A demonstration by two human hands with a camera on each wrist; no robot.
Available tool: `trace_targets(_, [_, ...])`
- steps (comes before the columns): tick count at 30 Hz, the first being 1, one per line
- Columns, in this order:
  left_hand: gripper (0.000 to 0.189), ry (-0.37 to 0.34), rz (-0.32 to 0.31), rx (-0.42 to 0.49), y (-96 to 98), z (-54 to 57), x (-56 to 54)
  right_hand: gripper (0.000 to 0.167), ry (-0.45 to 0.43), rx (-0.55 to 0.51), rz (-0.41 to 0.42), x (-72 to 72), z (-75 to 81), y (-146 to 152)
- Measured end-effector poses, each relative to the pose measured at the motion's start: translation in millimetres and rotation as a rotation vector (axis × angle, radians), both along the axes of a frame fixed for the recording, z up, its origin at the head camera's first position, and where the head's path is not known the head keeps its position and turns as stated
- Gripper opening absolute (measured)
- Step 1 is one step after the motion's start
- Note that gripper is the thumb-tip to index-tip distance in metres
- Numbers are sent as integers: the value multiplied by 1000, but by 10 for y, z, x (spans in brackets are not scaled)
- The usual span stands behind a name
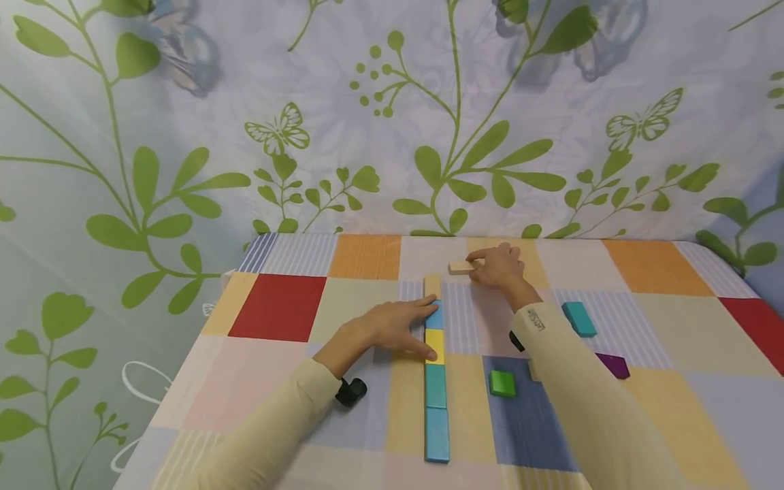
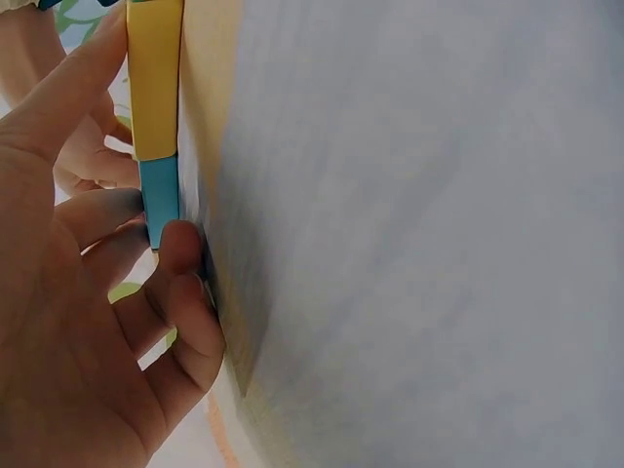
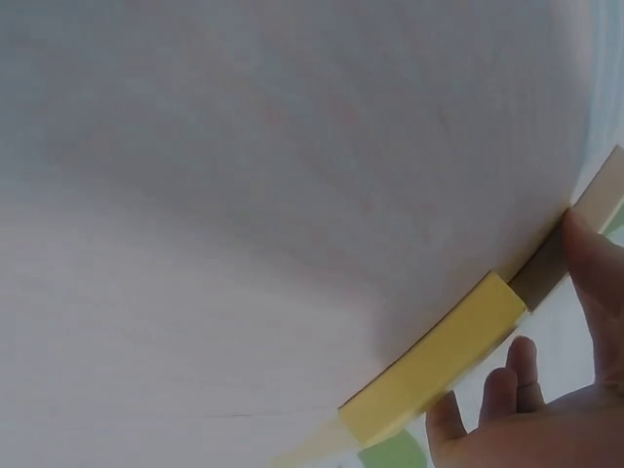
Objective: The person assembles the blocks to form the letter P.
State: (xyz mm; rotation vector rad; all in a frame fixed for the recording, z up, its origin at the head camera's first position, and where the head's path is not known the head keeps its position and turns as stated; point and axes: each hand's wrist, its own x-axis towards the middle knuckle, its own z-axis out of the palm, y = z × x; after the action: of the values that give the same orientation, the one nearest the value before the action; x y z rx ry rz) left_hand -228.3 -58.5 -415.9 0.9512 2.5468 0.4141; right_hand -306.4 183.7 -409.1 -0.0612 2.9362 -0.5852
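Observation:
A straight column of blocks lies on the table: a pale wooden block point(image 1: 432, 286), a blue block point(image 1: 435, 316), a yellow block point(image 1: 434, 338), a teal block point(image 1: 435, 386) and a light blue block point(image 1: 437, 435). My left hand point(image 1: 392, 327) rests along its left side, thumb at the yellow block, with other fingers beside the blue one. Above the column's far end, my right hand point(image 1: 499, 267) pinches another pale wooden block point(image 1: 459, 267), which lies crosswise. The right wrist view shows a second yellow block point(image 3: 434, 361) end to end with it; the hand hides that join from the head view.
Right of the column lie a green block point(image 1: 502, 383), a teal block point(image 1: 579, 319) and a purple block point(image 1: 614, 365). The right sleeve point(image 1: 569, 381) partly covers a pale block point(image 1: 534, 371). A leaf-patterned cloth point(image 1: 380, 136) hangs behind the patchwork-covered table point(image 1: 275, 306).

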Motion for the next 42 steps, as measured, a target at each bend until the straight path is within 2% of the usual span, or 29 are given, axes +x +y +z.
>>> trace_targets(10, [96,7,-6,-3,-3,-1,-15,38,9,-38,89,62,-23,-47])
trace_targets(34, [95,-11,5,-3,13,6,3,41,40,-87,134,89,-80,-4])
trace_targets(38, [96,-9,3,-10,14,9,2,46,104,-100,172,102,-72,31])
trace_targets(42, [96,-8,5,-12,10,18,6,50,188,-160,215,129,-35,121])
